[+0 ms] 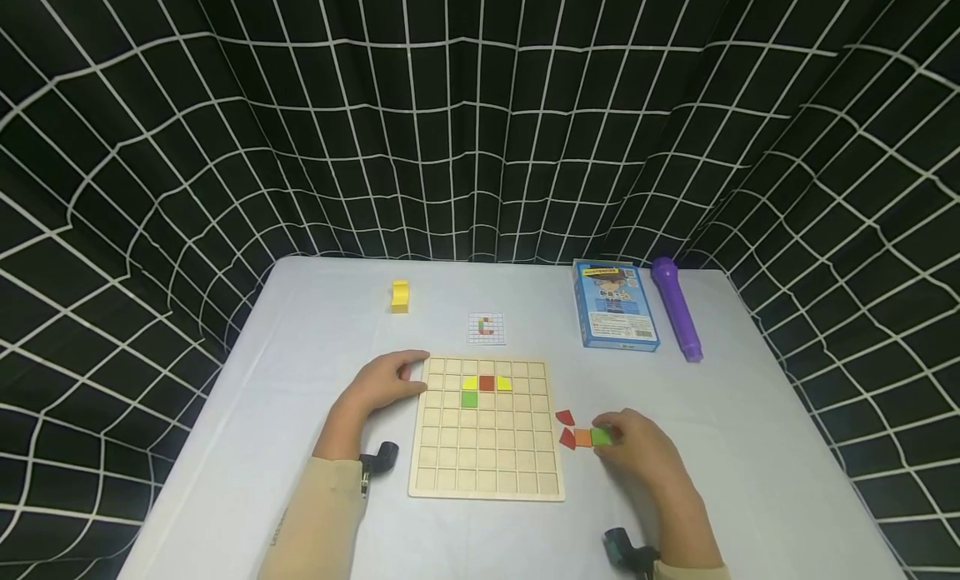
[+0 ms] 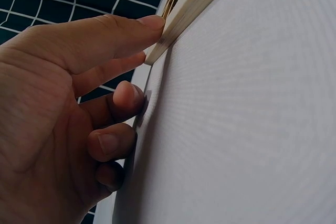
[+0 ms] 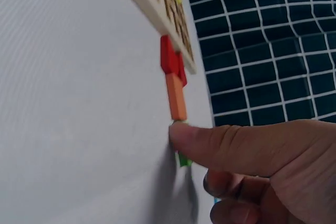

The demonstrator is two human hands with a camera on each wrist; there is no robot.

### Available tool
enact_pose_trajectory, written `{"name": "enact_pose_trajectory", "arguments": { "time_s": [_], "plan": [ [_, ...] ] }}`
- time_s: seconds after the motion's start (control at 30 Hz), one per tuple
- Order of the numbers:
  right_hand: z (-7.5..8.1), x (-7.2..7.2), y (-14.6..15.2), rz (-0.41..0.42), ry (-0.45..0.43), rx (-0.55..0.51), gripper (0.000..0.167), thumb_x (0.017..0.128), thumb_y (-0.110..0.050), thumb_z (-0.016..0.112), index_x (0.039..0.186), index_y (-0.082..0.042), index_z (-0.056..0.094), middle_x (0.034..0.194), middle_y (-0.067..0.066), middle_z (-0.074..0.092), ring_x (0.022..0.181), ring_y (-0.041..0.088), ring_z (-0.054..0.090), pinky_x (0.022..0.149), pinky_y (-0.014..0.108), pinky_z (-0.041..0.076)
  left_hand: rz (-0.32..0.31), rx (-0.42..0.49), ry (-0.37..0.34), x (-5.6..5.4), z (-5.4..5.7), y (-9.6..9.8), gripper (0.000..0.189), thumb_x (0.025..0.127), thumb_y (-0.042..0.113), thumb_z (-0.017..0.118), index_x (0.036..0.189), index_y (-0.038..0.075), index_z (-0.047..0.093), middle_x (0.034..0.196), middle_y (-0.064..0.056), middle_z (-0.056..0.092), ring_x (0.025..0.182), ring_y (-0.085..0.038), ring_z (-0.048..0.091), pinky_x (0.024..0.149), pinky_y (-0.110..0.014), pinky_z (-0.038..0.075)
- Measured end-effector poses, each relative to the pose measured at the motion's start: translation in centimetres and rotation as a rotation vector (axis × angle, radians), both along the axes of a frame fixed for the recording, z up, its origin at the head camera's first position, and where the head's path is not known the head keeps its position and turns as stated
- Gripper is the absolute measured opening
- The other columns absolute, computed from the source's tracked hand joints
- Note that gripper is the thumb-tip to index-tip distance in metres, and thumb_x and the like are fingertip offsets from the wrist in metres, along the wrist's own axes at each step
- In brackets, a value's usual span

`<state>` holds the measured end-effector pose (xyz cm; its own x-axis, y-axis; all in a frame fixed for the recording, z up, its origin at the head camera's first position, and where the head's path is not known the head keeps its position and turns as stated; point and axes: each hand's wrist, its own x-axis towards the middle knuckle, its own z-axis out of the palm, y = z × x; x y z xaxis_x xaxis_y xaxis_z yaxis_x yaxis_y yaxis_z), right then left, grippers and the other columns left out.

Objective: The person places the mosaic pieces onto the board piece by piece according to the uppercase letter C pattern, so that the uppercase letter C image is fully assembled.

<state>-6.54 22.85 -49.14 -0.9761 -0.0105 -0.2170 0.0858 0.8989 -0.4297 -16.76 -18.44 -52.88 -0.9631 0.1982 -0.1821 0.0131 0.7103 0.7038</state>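
A wooden grid board (image 1: pixel 487 455) lies on the table. In its upper rows sit a red square tile (image 1: pixel 487 383) between two yellow tiles (image 1: pixel 504 384) with a cut side, and a green square tile (image 1: pixel 469 399) below the left one. My left hand (image 1: pixel 382 382) touches the board's left edge and top-left corner with thumb and index finger. To the right of the board, my right hand (image 1: pixel 641 447) pinches another green square tile (image 1: pixel 601 437) between thumb and index finger. That tile adjoins an orange square tile (image 1: pixel 582 437); two red pointed tiles (image 1: pixel 565 417) lie beside the board.
Behind the board lies a small pattern card (image 1: pixel 486 328). A yellow block (image 1: pixel 400 297) stands at the back left. At the back right are a blue box (image 1: pixel 616 305) and a purple stick-shaped object (image 1: pixel 677 311). A black curtain (image 1: pixel 480 147) with white grid lines surrounds the table.
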Motion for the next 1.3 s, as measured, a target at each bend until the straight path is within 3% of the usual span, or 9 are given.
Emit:
{"name": "enact_pose_trajectory", "arguments": {
  "time_s": [0.1,0.27,0.37,0.5,0.7,0.93,1.03,1.17,1.3],
  "plan": [
    [-0.1,0.0,0.3,-0.015,-0.007,0.002,0.030,0.079,-0.014,0.086,0.107,-0.009,0.077,0.102,0.009,0.070,0.097,0.031,0.063,0.089,0.057,0.049,-0.001,-0.002,0.002,-0.1,-0.1,-0.1,0.065,0.082,0.037,0.084,0.142,0.024,0.063,0.123,-0.003,0.067,0.118,-0.026,0.056,0.109,-0.055,0.038],
    [0.1,0.0,0.2,-0.039,0.006,0.004,0.026,0.082,-0.018,0.083,0.106,-0.010,0.077,0.096,0.006,0.067,0.093,0.028,0.062,0.086,0.055,0.051,-0.010,-0.003,0.001,-0.2,-0.1,-0.2,0.065,0.083,0.035,0.083,0.143,0.024,0.063,0.102,-0.001,0.063,0.107,-0.025,0.054,0.105,-0.053,0.040],
    [0.3,0.0,-0.3,-0.064,0.027,-0.027,0.031,0.083,-0.019,0.080,0.111,-0.008,0.072,0.101,0.008,0.068,0.093,0.030,0.062,0.085,0.054,0.052,-0.013,-0.004,0.000,-0.2,-0.1,-0.1,0.064,0.083,0.035,0.083,0.143,0.024,0.063,0.102,-0.001,0.064,0.108,-0.025,0.054,0.105,-0.053,0.040],
    [0.7,-0.1,-1.5,-0.077,0.062,-0.127,0.037,0.083,-0.018,0.080,0.116,-0.006,0.069,0.103,0.009,0.068,0.081,0.024,0.057,0.071,0.040,0.051,0.002,-0.004,-0.002,-0.2,0.0,0.0,0.064,0.082,0.035,0.084,0.142,0.024,0.064,0.119,-0.002,0.067,0.116,-0.026,0.056,0.109,-0.055,0.038],
    [1.0,-0.2,-4.3,-0.023,0.158,-0.284,0.037,0.084,-0.015,0.085,0.117,-0.006,0.073,0.088,0.000,0.063,0.062,0.015,0.049,0.051,0.027,0.041,0.011,-0.003,0.003,0.0,0.1,0.1,0.064,0.082,0.034,0.084,0.142,0.024,0.064,0.120,-0.003,0.067,0.114,-0.026,0.056,0.108,-0.056,0.038],
    [1.1,-0.5,-8.0,0.046,0.214,-0.325,0.037,0.087,-0.013,0.083,0.121,-0.005,0.074,0.095,-0.001,0.068,0.074,0.013,0.054,0.064,0.028,0.047,0.018,0.004,-0.014,0.1,0.0,0.1,0.065,0.082,0.035,0.084,0.142,0.024,0.063,0.100,-0.003,0.065,0.105,-0.025,0.056,0.103,-0.053,0.042],
    [1.4,-0.7,-9.4,0.078,0.218,-0.330,0.036,0.089,-0.013,0.080,0.123,-0.005,0.073,0.099,0.000,0.069,0.070,0.013,0.052,0.061,0.028,0.045,0.017,0.001,-0.011,0.1,-0.1,0.1,0.065,0.082,0.036,0.084,0.142,0.025,0.063,0.099,-0.001,0.064,0.105,-0.023,0.056,0.102,-0.052,0.042],
    [1.4,-1.0,-11.1,0.161,0.238,-0.305,0.035,0.090,-0.013,0.079,0.123,-0.005,0.074,0.099,-0.001,0.069,0.064,0.012,0.047,0.059,0.028,0.042,0.011,-0.004,-0.008,0.1,0.0,0.1,0.065,0.082,0.036,0.084,0.142,0.024,0.063,0.093,-0.001,0.062,0.100,-0.021,0.056,0.099,-0.050,0.044],
    [1.1,-1.2,-12.6,0.252,0.227,-0.278,0.032,0.089,-0.015,0.079,0.120,-0.009,0.076,0.103,-0.001,0.072,0.073,0.011,0.057,0.068,0.032,0.050,0.002,-0.003,-0.013,0.0,0.2,0.1,0.065,0.083,0.035,0.084,0.143,0.024,0.063,0.081,-0.003,0.056,0.087,-0.021,0.055,0.088,-0.046,0.044]
  ]
}}
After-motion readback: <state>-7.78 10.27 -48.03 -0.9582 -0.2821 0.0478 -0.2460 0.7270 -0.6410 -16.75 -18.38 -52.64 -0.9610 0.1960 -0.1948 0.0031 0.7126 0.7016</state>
